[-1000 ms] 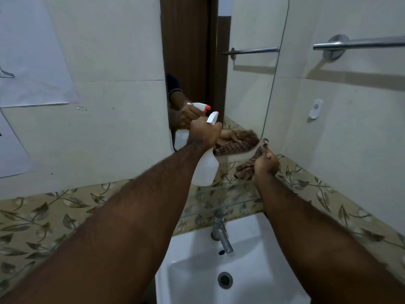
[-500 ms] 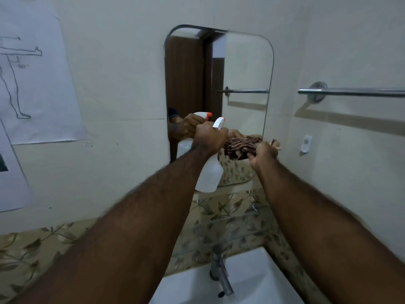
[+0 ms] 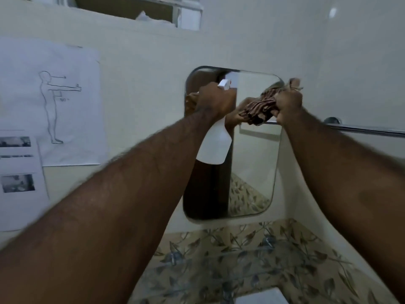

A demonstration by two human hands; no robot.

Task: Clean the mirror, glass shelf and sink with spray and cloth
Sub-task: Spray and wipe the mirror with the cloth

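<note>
A rounded wall mirror (image 3: 252,172) hangs ahead. My left hand (image 3: 215,102) grips a white spray bottle (image 3: 215,145) by its neck, nozzle pointed at the mirror's upper left. My right hand (image 3: 289,104) clutches a bunched brown striped cloth (image 3: 258,108) against the mirror's upper right area. The glass shelf (image 3: 252,262) runs below the mirror over leaf-patterned tiles. Only a white corner of the sink (image 3: 263,298) shows at the bottom edge.
A metal towel rail (image 3: 361,129) sticks out from the right wall near my right forearm. Paper sheets with a body drawing (image 3: 65,102) and photos (image 3: 19,183) are stuck on the left wall. A window ledge (image 3: 142,16) sits above.
Both hands have risen from the mirror's lower edge to its top, carrying bottle and cloth. My view has tilted up, so the tap and most of the sink have dropped out of sight.
</note>
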